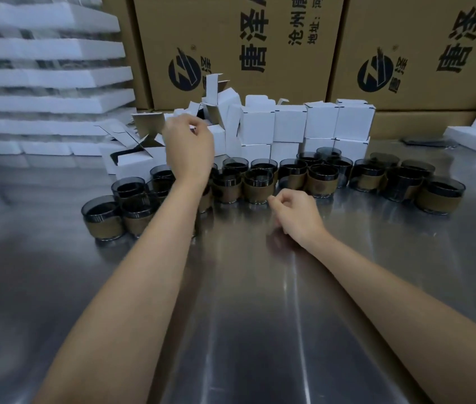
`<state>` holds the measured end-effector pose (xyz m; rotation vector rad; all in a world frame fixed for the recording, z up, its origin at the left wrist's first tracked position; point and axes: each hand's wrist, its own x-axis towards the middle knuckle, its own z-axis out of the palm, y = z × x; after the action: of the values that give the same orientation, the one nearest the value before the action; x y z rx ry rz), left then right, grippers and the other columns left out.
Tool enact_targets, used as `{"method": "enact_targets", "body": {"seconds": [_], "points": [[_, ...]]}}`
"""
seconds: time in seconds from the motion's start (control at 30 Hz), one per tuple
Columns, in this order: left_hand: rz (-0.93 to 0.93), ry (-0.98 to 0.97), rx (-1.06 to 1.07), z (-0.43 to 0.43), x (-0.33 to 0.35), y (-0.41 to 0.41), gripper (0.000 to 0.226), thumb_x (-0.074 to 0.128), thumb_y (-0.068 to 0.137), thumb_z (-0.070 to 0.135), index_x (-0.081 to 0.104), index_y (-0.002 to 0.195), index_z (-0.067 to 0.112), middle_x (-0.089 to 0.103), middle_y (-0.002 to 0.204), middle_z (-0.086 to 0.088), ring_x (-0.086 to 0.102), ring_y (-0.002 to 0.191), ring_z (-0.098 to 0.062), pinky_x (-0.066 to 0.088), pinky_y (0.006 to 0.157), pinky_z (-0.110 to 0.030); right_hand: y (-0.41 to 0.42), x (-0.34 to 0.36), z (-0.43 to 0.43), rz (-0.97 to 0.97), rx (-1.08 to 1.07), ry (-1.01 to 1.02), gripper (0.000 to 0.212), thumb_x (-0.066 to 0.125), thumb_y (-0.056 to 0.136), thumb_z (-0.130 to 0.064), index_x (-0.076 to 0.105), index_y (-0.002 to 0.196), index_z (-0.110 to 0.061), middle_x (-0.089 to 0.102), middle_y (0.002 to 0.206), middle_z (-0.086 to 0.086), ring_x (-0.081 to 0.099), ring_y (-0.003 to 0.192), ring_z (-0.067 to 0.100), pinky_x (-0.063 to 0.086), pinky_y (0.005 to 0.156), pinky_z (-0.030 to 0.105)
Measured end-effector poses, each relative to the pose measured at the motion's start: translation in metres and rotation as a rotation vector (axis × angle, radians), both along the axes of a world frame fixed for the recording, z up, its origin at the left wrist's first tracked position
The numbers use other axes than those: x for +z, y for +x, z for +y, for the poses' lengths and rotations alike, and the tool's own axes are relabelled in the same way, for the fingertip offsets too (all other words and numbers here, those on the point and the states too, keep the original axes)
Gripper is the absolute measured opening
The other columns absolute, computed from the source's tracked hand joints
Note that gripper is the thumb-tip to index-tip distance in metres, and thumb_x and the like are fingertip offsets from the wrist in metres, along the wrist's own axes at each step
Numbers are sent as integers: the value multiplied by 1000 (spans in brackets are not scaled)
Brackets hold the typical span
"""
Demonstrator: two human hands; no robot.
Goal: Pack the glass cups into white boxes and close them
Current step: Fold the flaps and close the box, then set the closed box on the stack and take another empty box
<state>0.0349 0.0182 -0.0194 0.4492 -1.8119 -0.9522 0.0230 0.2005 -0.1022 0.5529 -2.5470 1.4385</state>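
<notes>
- L hand (189,147): raised above the cup rows, just in front of the tumbled pile of open white cardboard boxes (132,163). Forearm crosses over several cups. Fingers curled in, thumb up to the fingertips. Whether they pinch a box flap or nothing: can't tell, too blurred.
- R hand (296,212): low over the shiny steel table (245,330), just in front of the cups near mid-row. Fingers clenched into a loose fist, thumb against index, nothing in it.
- Smoky grey glass cups w/ brown sleeves (258,183): approx. two ragged rows across the table, from far L (101,218) to far R (441,196). All upright, many touching. They stand on the bare steel, between the hands and the boxes.
- Closed white cardboard boxes (321,121): stacked two high directly behind the cups, centre to R, packed side by side.
- The open boxes lie L of that stack. Flaps up, some tipped over, brown insides showing.
- Large brown corrugated cartons w/ black print & round logo (231,53): form a wall behind the boxes.
- Stacked white foam trays (44,78): far L, many layers, blurred. Dark shapes between layers, can't ID.
- White foam blocks (470,139): far R on the table, well apart from the cups.
</notes>
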Motion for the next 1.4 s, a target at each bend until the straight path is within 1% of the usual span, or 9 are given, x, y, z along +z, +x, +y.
{"method": "enact_targets", "body": {"seconds": [0.1, 0.2, 0.27, 0.47, 0.7, 0.8, 0.97, 1.2, 1.4], "points": [[-18, 172, 123, -33, 8, -3, 16, 54, 91, 14, 66, 101, 15, 32, 138, -4, 29, 129, -21, 35, 100, -22, 3, 1, -1, -15, 28, 0, 34, 53, 97, -22, 53, 65, -11, 60, 52, 1, 47, 38, 3, 44, 60, 23], [-191, 347, 115, -50, 10, -2, 29, 49, 90, 13, 58, 117, 21, 1, 156, -11, 11, 142, -28, 29, 113, -38, 4, 2, -2, -21, 45, 10, 34, 54, 97, -23, 53, 66, -10, 61, 52, 1, 45, 36, 3, 43, 56, 18], [-275, 436, 31, -59, 7, -3, 41, 42, 91, 12, 54, 128, 25, -2, 157, -14, 11, 143, -30, 32, 106, -32, 4, 2, -1, -19, 57, 20, 33, 54, 97, -24, 55, 67, -9, 64, 54, 2, 46, 37, 4, 44, 55, 18], [-361, 453, -39, -75, -8, -4, 38, 41, 91, 16, 58, 124, 4, 49, 136, -18, 36, 130, -35, 38, 102, -38, 0, -1, -3, -24, 69, 28, 32, 55, 97, -24, 57, 69, -8, 66, 54, 1, 46, 37, 4, 42, 52, 13], [-314, 491, -24, -80, -9, 0, 41, 43, 90, 11, 53, 124, -9, 50, 135, -27, 37, 133, -42, 39, 104, -47, -3, -3, -3, -26, 83, 17, 33, 56, 96, -25, 56, 66, -12, 66, 53, 0, 46, 37, 4, 41, 49, 11], [-142, 381, 19, -71, 3, 4, 15, 45, 94, 13, 59, 92, 11, 50, 139, -21, 40, 133, -36, 39, 103, -40, -3, -3, -2, -32, 80, 14, 33, 56, 96, -25, 56, 66, -11, 66, 54, 0, 47, 38, 5, 42, 50, 12], [210, 138, -28, -28, 42, 14, 37, 49, 94, 13, 54, 131, 8, 54, 134, -2, 48, 124, -14, 35, 98, -14, 2, 1, 1, -51, 89, -101, 34, 54, 98, -23, 56, 67, -8, 65, 55, 2, 49, 41, 9, 43, 52, 17], [305, 317, -516, 60, 23, 28, 27, 53, 89, 0, 70, 78, 18, 66, 76, 18, 57, 76, 6, 44, 72, -10, -4, 4, 21, -119, -144, -662, 29, 46, 100, -15, 57, 74, -13, 62, 63, 2, 50, 46, 10, 38, 47, 19], [23, 396, -770, 90, -57, 32, 22, 48, 76, 7, 57, 61, 20, 57, 67, 11, 50, 72, -7, 35, 69, -25, -7, 9, 30, -228, -73, -822, 19, 52, 91, -21, 71, 92, -16, 72, 100, 4, 64, 93, 18, 45, 87, 33]]}}
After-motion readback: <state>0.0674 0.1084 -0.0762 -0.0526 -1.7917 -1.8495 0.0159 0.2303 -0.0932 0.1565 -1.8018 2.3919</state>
